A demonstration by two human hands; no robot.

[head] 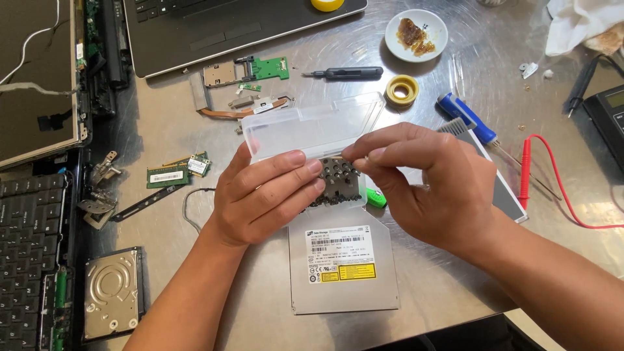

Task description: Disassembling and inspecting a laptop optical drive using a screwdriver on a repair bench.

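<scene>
A: What's the surface?

B: Brushed metal table (195,123), shiny, scuffed, reflecting light. Crowded w/ laptop parts. Nothing of the room past it, except a dark strip below the near edge.

A: Hands?

B: Both at centre. Left hand (263,198) has its fingers curled round a small clear plastic box (312,130), lid flipped up and back. The tray part is full of small dark screws (338,179). Right hand (422,179) pinches thumb and forefinger tight at the box's edge, right over the screws; can't tell if a screw is in the pinch.

A: Where's the box vs. the rest?

B: Held just above a grey optical drive (344,273), label up, which lies flat near the front edge. A bit of green shows btw. right hand and drive.

A: Around it?

B: Far left: a dismantled screen panel (36,78) and a keyboard (29,260). Hard drive (112,292) front left. Memory sticks (169,175) left of the hands. Open laptop base (227,29) at the back, green circuit board (270,67) and a dark screwdriver (348,73) near it. Yellow tape roll (402,90), white dish (416,34) w/ brown paste, blue-handled screwdriver (465,117), red probe lead (525,172) to the right.
</scene>
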